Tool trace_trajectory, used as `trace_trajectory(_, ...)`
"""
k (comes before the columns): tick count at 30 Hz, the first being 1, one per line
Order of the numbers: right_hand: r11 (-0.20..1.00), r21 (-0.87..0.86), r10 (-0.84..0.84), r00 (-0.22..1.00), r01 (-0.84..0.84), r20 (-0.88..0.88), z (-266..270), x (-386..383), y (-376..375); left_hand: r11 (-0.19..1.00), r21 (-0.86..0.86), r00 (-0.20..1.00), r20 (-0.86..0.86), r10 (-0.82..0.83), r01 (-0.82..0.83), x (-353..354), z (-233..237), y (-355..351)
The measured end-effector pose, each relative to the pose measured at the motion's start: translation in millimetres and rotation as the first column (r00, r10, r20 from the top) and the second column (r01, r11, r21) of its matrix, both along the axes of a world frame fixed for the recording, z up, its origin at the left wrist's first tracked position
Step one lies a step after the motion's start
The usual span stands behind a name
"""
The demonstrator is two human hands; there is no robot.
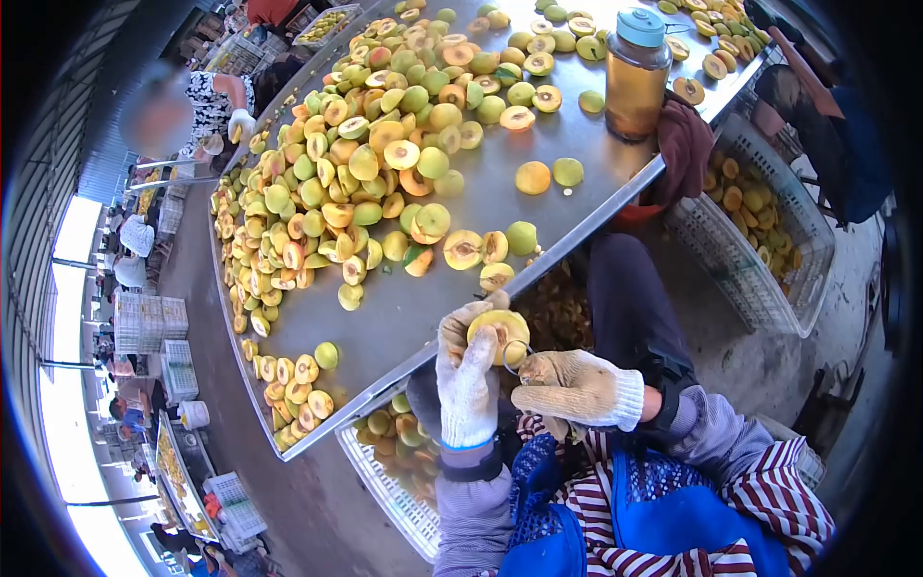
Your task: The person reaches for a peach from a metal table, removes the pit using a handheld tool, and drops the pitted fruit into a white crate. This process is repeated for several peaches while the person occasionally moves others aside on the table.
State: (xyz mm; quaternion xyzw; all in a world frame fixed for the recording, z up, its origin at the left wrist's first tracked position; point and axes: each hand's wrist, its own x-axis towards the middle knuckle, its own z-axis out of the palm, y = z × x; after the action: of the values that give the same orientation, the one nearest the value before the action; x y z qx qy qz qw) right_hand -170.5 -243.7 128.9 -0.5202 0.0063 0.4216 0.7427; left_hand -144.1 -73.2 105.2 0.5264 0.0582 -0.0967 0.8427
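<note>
My left hand (465, 370), in a white work glove, grips a halved yellow fruit (500, 332) with its cut face up, just off the near edge of the metal table (404, 313). My right hand (574, 387), also gloved, is closed around a small metal loop tool (510, 357) whose ring touches the fruit's flesh. Both hands hover over my lap, above a striped shirt and blue apron.
The metal table carries a big heap of whole and halved fruits (365, 163) and an amber jar with a teal lid (636, 72). A white crate of fruit (760, 216) stands at right, another crate (389, 471) under the table edge. A person (207, 106) works at the far side.
</note>
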Motion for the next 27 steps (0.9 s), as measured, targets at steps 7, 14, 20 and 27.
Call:
trace_trajectory(7,0.999,-0.043,-0.02,0.999,0.022,0.044,0,-3,-11,0.981,-0.18,0.996,0.061,-0.065,0.075,-23,8,-8)
trace_trajectory(14,0.998,-0.023,0.055,0.996,-0.054,0.067,4,-10,-5,0.999,-0.05,0.996,0.094,0.011,-0.007,-25,13,-11)
trace_trajectory(20,0.999,-0.041,0.002,0.993,0.003,0.116,-3,-16,-4,0.993,0.008,0.988,0.103,0.116,-0.118,-31,14,-20)
trace_trajectory(27,0.997,-0.072,0.033,0.995,-0.026,0.098,-3,-19,-2,0.97,0.107,0.966,0.164,0.197,-0.216,-37,23,-34)
